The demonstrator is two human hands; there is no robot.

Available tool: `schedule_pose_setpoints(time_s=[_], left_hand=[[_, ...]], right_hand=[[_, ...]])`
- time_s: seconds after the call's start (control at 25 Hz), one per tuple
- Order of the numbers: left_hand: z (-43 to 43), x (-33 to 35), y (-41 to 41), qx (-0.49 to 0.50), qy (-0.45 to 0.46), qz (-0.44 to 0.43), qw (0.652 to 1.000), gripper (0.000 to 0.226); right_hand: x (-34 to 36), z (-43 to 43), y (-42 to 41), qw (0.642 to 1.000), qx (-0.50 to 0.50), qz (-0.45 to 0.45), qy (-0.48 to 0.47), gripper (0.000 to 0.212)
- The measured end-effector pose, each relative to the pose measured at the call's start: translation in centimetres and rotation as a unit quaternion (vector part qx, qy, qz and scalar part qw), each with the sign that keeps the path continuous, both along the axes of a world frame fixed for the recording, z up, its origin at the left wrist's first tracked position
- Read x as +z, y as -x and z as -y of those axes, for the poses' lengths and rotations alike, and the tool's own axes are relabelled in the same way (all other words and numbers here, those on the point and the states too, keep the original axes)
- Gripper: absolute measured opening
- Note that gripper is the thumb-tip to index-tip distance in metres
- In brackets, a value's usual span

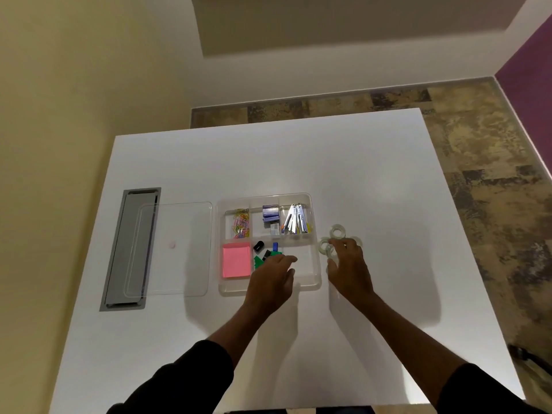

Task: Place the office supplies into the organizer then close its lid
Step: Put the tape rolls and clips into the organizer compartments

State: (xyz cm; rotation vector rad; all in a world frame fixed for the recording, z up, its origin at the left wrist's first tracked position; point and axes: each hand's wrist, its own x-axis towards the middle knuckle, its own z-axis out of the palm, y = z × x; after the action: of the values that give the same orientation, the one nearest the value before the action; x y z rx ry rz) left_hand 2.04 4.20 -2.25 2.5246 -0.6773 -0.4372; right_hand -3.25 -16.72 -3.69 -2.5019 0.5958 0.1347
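The clear plastic organizer [316,264] lies mid-table with six compartments. They hold coloured paper clips [241,226], staple boxes [270,217], metal clips [296,219], pink sticky notes [236,260] and green, blue and black small items [265,252]. My left hand [273,274] hovers over the near middle compartment, fingers apart, holding nothing I can see. Several clear tape rolls [338,232] lie just right of the organizer. My right hand [348,264] rests over them, fingers spread, touching the nearest rolls. The clear lid [173,248] lies flat to the organizer's left.
A grey cable tray cover [128,249] is set into the white table [298,159] at the left, partly under the lid. The table's far and right edges drop to a patterned floor [493,174].
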Motion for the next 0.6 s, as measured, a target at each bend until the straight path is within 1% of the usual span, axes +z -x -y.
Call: schedule_pose_setpoints(time_s=[0.08, 0.12, 0.2, 0.32, 0.44, 0.52, 0.6], left_hand=[[-1.2, -0.1, -0.4, 0.026, 0.001, -0.007, 1.0, 0.047], [-1.7, -0.1, -0.6, 0.041, -0.001, -0.012, 0.999, 0.052], [-2.6, -0.2, -0.9, 0.062, -0.011, -0.026, 0.998, 0.06], [-3.9, -0.2, -1.1, 0.06, -0.034, -0.045, 0.997, 0.07], [-5.0, -0.1, -1.3, 0.05, -0.046, -0.041, 0.997, 0.077], [-5.6, 0.0, -1.3, 0.043, -0.057, -0.041, 0.997, 0.077], [-6.1, 0.0, -1.5, 0.035, -0.072, -0.048, 0.996, 0.075]], right_hand=[[0.7, -1.6, -1.5, 0.999, 0.042, 0.029, -0.01, 0.052], [1.0, -2.4, -2.3, 0.997, 0.068, 0.027, -0.01, 0.053], [1.3, -3.9, -3.8, 0.994, 0.113, 0.006, 0.0, 0.054], [0.6, -5.9, -5.4, 0.986, 0.161, -0.024, 0.027, 0.043], [-0.4, -7.3, -6.7, 0.984, 0.157, -0.075, 0.044, 0.038], [-0.9, -8.0, -7.2, 0.984, 0.138, -0.1, 0.055, 0.041], [-1.3, -8.6, -7.5, 0.984, 0.13, -0.105, 0.06, 0.044]])
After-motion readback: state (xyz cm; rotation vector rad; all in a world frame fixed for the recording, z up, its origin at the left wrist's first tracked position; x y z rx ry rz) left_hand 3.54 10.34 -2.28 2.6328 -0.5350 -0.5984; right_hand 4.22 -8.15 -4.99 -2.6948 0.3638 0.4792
